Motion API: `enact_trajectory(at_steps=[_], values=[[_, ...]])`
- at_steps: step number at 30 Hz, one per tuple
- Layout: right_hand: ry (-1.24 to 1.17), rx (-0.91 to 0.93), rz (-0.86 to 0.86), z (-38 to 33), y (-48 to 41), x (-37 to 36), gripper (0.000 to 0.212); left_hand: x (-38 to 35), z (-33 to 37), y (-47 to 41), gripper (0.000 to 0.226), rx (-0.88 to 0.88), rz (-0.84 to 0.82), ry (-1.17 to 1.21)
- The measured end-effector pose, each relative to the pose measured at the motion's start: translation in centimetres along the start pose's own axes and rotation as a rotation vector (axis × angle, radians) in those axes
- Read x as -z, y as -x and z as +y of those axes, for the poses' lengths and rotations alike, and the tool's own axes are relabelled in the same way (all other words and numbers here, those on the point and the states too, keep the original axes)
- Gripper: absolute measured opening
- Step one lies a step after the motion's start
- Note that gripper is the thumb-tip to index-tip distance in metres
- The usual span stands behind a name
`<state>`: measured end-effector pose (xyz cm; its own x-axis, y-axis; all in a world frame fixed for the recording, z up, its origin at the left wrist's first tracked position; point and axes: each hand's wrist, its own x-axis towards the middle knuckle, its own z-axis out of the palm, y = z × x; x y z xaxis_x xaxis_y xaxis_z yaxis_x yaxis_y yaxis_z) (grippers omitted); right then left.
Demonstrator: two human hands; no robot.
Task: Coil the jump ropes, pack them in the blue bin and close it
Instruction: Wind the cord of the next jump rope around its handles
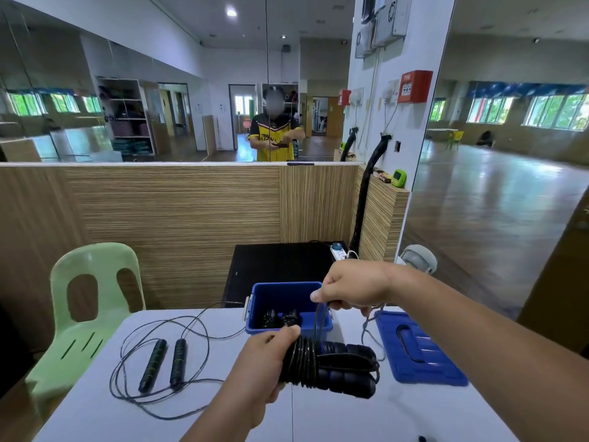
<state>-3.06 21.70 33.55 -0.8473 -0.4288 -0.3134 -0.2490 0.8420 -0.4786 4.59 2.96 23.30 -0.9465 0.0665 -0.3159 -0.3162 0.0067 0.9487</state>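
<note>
Rope bundle of black loops wound round two thick foam handles, gripped tight in the left hand, fingers curled round the loops, held just above the tabletop. Right hand higher up and a bit further away, thumb and fingers pinching the free strand of that same rope, strand running down from the pinch to the bundle. Blue bin just past the left hand and right under the right hand, open on top, standing near the far edge of the tabletop. Down inside the bin, packed rope, black, lying at the bottom. Blue lid flat on the tabletop to the right of both hands, just beside the bin. Second jump rope well to the left of the left hand, not coiled, thin cord spread in big loose loops, two black handles side by side in the middle. Green chair further left still, past the tabletop edge, seat close beside the tabletop
</note>
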Motion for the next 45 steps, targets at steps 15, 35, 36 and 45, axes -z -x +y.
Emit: enact_trajectory(at_steps=[15,35,36,45], values=[[-0.632,-0.030,0.075,-1.7,3.7,-6.0,0.029,0.4,-0.1,-2.2,0.046,-0.240,0.322,-0.048],[-0.885,0.002,0.179,-0.6,3.9,-16.9,0.027,0.3,0.0,-1.7,0.044,-0.113,0.371,0.138],[-0.867,-0.005,0.182,-0.4,3.8,-16.9,0.026,0.2,0.1,-1.7,0.043,-0.095,0.364,0.154],[-0.899,-0.016,0.002,2.1,3.4,-17.1,0.024,-0.5,1.1,-0.7,0.031,0.047,0.237,0.337]])
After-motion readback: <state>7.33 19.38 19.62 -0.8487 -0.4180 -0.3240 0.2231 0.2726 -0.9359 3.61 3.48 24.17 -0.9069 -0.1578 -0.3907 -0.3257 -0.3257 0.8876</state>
